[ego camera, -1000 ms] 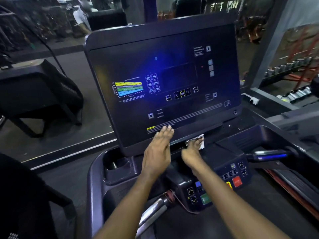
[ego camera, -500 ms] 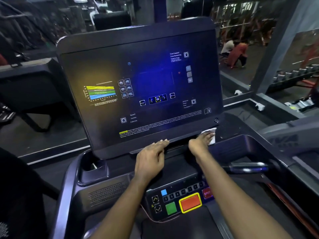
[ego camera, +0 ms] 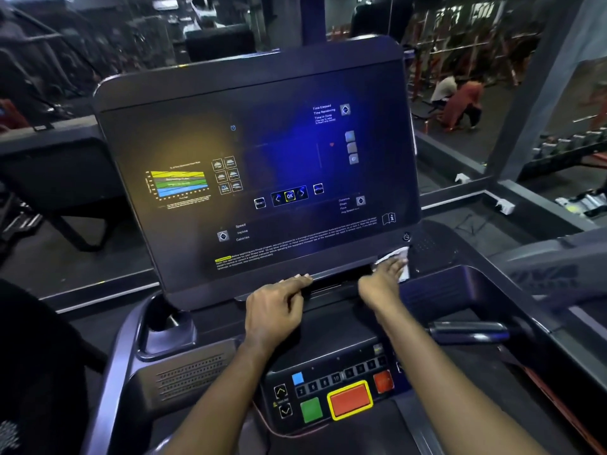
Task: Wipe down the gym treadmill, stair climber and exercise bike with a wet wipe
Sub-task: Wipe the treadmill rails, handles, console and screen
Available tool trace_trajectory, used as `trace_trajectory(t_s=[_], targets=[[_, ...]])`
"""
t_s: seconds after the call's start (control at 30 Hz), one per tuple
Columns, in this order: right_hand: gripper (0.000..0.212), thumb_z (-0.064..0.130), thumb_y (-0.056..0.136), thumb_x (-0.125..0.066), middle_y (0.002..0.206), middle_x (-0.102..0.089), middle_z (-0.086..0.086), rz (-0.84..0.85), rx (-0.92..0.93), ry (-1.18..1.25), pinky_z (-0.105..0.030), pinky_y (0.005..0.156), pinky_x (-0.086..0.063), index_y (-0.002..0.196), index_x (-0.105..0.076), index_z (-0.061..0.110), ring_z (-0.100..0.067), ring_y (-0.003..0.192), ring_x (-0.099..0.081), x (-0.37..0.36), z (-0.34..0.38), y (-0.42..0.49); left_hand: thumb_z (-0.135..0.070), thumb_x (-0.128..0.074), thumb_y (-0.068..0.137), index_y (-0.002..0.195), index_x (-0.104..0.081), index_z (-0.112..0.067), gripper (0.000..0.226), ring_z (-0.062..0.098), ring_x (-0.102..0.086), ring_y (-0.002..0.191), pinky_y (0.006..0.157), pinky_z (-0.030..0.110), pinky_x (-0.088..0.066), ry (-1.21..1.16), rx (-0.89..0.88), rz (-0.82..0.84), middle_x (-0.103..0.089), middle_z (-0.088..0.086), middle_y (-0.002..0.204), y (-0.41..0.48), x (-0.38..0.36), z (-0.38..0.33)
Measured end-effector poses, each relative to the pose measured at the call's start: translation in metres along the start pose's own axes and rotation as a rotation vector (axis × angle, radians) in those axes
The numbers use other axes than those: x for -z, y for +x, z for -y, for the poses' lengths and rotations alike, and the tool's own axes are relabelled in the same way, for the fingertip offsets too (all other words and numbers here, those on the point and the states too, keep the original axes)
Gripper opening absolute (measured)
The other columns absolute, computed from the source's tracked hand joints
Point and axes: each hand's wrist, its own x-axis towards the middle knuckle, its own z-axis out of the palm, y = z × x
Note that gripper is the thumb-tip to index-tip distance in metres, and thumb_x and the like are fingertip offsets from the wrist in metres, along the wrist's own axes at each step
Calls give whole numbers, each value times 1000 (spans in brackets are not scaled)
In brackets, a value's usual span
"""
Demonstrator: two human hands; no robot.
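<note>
Right hand (ego camera: 382,284), fingers flat, presses a crumpled white wet wipe (ego camera: 400,257) onto the dark glossy treadmill console (ego camera: 262,93) at five o'clock; left hand (ego camera: 279,310), fingers relaxed, probably braces.

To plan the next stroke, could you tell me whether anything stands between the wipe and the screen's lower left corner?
Yes: the left hand rests on the lower edge of the screen, between the wet wipe under the right hand and that corner.

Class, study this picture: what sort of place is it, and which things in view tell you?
Most likely a commercial gym: a treadmill console labelled Speed, Incline and Calories fills the foreground, dumbbells sit racked at the right, and red weight racks stand in the background.
</note>
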Motion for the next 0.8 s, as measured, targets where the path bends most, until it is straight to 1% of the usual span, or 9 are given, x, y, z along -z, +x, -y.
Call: trace_trajectory(t_s=[0.03,0.1,0.2,0.27,0.33,0.43,0.6,0.7,0.8], targets=[[88,-3,91,-49,164,20,-26,-69,-48,37,-33,124,-1,154,11,-10,-33,155,14,8,3,5,-24,-51,82,111,-77,-38,41,-5,-66,107,84,16,-54,3,3,4,-72,-25,113,1,2,-1],[85,-2,93,-51,166,10,-26,-198,-99,66,-35,123,-10,155,5,-11,-33,156,4,13,7,8,-29,-47,83,110,-77,-39,41,-6,-65,107,80,14,-52,7,21,10,-72,-25,111,1,4,-2],[79,2,90,-57,164,-15,-30,-299,-64,-39,-44,117,-35,155,-14,-12,-39,150,-27,4,6,1,-33,-45,83,111,-77,-39,43,-6,-66,105,80,14,-53,10,31,19,-72,-25,111,3,7,-4],[61,0,89,-58,150,-43,-30,-387,-85,-20,-46,105,-48,146,-39,-7,-44,132,-50,5,5,4,-33,-45,84,111,-77,-39,43,-5,-67,104,80,20,-57,25,18,47,-72,-25,110,5,9,-5],[39,-2,89,-57,126,-61,-28,-479,-153,53,-45,93,-55,128,-59,-4,-45,115,-61,15,9,8,-32,-46,84,113,-76,-39,42,-2,-69,103,83,24,-58,55,1,86,-72,-25,111,9,13,-6],[25,-4,89,-60,110,-68,-27,-534,-216,120,-42,81,-56,112,-69,-3,-44,107,-65,25,11,4,-28,-49,83,112,-76,-37,41,2,-69,103,85,27,-57,60,-30,124,-73,-23,113,11,16,-4],[26,8,91,-59,108,-69,-27,-629,-228,244,-43,84,-55,113,-74,7,-47,103,-65,45,7,1,-22,-51,85,103,-77,-24,31,9,-71,94,79,34,-59,-13,-124,105,-76,-14,104,25,18,-11],[23,9,92,-57,98,-71,-26,-751,-110,294,-45,81,-54,105,-77,10,-47,96,-65,61,26,2,-17,-54,85,101,-75,-22,27,8,-69,98,80,33,-59,-39,-211,29,-74,-13,106,47,19,-18],[20,8,90,-56,86,-71,-23,-806,24,300,-38,71,-48,92,-75,10,-43,84,-65,78,59,3,-12,-58,85,105,-75,-17,28,9,-65,111,92,31,-56,-62,-297,-50,-72,-8,115,81,25,-28]])
